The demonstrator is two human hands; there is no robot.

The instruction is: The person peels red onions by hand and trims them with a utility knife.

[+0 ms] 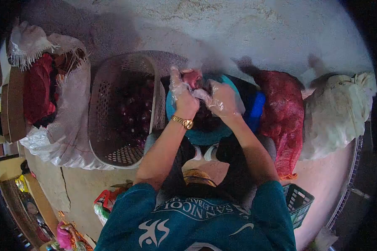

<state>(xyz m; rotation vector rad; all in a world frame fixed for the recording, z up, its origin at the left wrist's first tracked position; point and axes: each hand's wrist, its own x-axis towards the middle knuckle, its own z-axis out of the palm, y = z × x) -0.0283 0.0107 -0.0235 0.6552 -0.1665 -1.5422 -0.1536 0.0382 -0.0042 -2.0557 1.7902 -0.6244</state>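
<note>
My left hand [184, 94], in a clear plastic glove and with a gold watch [183, 122] at the wrist, grips a reddish-purple onion [192, 78]. Close against it, my right hand [223, 99] is gloved too, its fingers curled in and the thumb pointing toward the onion. What those right fingers pinch is too small or hidden to make out. Both hands are above a teal tub [205, 137] between my knees. Dark purple onions [205, 119] lie inside it, partly covered by my hands.
Left of the tub stands a perforated plastic basket [156, 90] with dark red onions in it. Beyond it is an open white woven sack [77, 108]. A red mesh sack [282, 113], a pale full sack [337, 115] and a green crate [298, 205] are to the right.
</note>
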